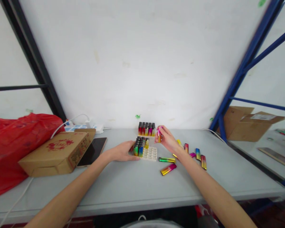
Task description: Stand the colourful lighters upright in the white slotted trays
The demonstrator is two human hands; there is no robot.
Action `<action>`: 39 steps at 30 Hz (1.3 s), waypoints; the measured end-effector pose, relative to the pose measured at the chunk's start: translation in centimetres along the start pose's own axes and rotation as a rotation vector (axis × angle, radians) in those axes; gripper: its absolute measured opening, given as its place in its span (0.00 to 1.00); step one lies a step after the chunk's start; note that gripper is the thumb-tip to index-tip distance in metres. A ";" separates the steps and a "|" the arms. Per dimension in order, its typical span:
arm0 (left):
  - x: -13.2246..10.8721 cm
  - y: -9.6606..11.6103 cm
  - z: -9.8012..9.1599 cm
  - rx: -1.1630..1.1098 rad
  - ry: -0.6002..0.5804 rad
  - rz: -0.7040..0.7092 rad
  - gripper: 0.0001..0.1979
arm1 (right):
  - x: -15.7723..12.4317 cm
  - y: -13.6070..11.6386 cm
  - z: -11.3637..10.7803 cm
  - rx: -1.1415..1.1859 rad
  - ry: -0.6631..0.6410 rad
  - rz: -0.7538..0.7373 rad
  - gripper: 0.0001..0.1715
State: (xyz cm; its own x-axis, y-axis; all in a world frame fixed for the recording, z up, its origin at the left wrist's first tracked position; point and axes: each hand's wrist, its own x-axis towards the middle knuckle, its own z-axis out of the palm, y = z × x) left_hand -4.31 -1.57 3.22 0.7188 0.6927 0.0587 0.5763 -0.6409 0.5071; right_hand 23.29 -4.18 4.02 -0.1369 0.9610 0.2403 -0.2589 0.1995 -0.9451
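A white tray with rows of round holes lies on the table, its left part filled with upright lighters in shiny colours with black tops. My left hand grips the tray at its left side, the thumb along the front edge and the other fingers partly hidden behind the lighters. To the right and above the tray, my right hand is closed on a pink and yellow lighter, held roughly upright. Loose lighters lie near my right forearm, among them a green one and a pink and yellow one.
Behind the tray, by the wall, stands a second block of upright lighters. More loose lighters lie at the right. On the left are a dark flat tablet or phone, a cardboard box, a red plastic bag and a power strip.
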 end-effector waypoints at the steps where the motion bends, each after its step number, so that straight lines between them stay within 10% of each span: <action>1: 0.1 0.1 0.1 0.009 0.003 0.002 0.33 | -0.3 0.2 0.2 -0.038 0.000 0.019 0.31; 11: 0.5 -0.2 0.5 0.042 0.013 -0.027 0.35 | -1.8 2.2 1.7 -0.863 0.250 -0.246 0.34; 31: 0.7 -0.7 0.2 0.061 0.009 -0.006 0.36 | -2.4 0.7 1.4 -1.165 -0.035 -0.494 0.24; 39: 0.8 -0.7 0.0 0.044 -0.014 0.010 0.36 | -1.8 1.6 0.9 -1.126 -0.003 -0.296 0.29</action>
State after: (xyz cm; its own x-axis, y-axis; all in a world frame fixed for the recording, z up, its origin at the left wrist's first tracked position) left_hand -4.17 -0.55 2.92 0.7295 0.6821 0.0515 0.5858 -0.6618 0.4679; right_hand 22.29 -5.72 2.30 -0.2156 0.8482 0.4838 0.7143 0.4748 -0.5141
